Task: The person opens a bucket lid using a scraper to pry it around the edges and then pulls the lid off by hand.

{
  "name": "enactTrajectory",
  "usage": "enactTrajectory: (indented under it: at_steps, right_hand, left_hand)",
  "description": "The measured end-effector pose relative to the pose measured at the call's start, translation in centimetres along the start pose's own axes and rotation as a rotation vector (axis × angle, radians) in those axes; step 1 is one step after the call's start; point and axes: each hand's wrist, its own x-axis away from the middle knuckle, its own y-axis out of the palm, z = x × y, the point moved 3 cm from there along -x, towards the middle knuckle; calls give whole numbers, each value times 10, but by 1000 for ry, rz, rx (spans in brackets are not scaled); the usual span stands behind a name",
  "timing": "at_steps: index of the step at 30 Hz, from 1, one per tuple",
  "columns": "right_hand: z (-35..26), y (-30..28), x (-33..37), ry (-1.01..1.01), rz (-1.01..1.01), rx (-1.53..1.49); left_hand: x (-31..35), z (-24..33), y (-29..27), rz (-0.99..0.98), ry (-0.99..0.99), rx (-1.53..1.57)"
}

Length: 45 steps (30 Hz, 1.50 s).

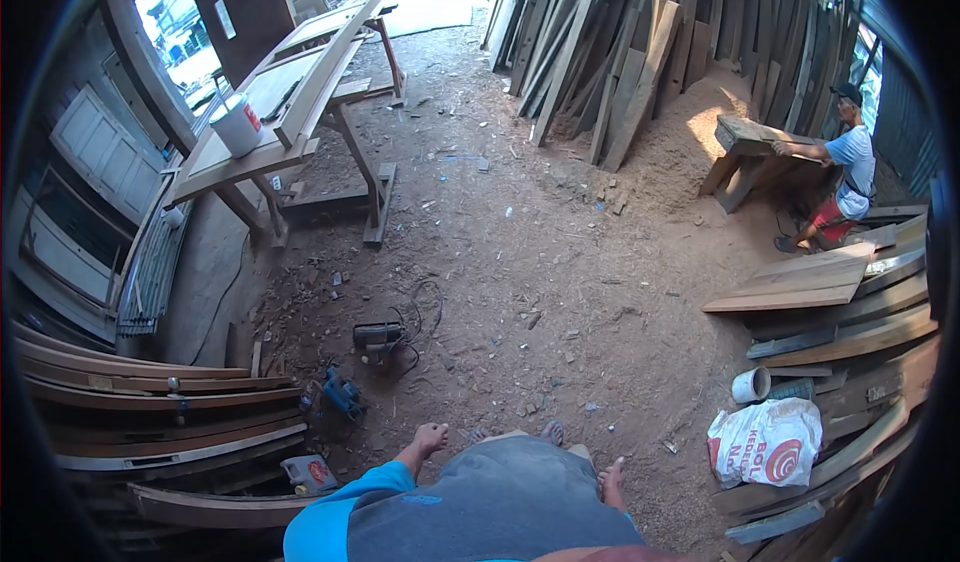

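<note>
I stand upright on the dirt floor, both arms hanging at my sides. My left hand [430, 439] is in front of my left hip, its fingers curled in and nothing visible in them. By my right hip hangs my right hand [612, 482], thumb stretched out and apart from the fingers; I see nothing in it. Neither hand touches a tool. Nearest to the left hand on the ground lie a blue power tool [342, 394] and a dark corded power tool [378, 337]. A grey jug with a red label [310, 474] rests on boards at the left.
A wooden workbench [215, 167] carries boards and a white bucket [238, 127]. Planks [640, 82] lean at the back. At the right, a person [848, 162] touches a heavy timber piece [755, 137]. Nearer are stacked boards [850, 337], a white sack [765, 442] and a pail [750, 385].
</note>
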Motion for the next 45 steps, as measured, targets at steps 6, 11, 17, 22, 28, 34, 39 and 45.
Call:
enactTrajectory:
  at_steps: [6,11,17,22,28,34,39,45]
  right_hand:
    - [-32,10,21,-51,20,33]
    - [-40,15,16,-50,-19,39]
    - [-42,18,18,-39,-27,64]
    - [-41,15,18,-49,-23,71]
    - [-35,14,15,-66,12,52]
    - [-39,17,28,-70,23,76]
    - [-35,19,21,-70,8,57]
    - [-33,21,14,-64,-17,55]
  left_hand:
    - [11,-9,-3,71,14,-50]
    - [3,-26,-4,133,-3,-73]
    - [-7,-43,-12,87,-42,-15]
    - [0,-37,-7,96,-21,-36]
    - [7,-27,-7,110,-26,-54]
    - [9,-24,-10,162,-25,-125]
    - [7,-24,-14,161,-31,-150]
    - [7,-23,-18,155,-12,-143]
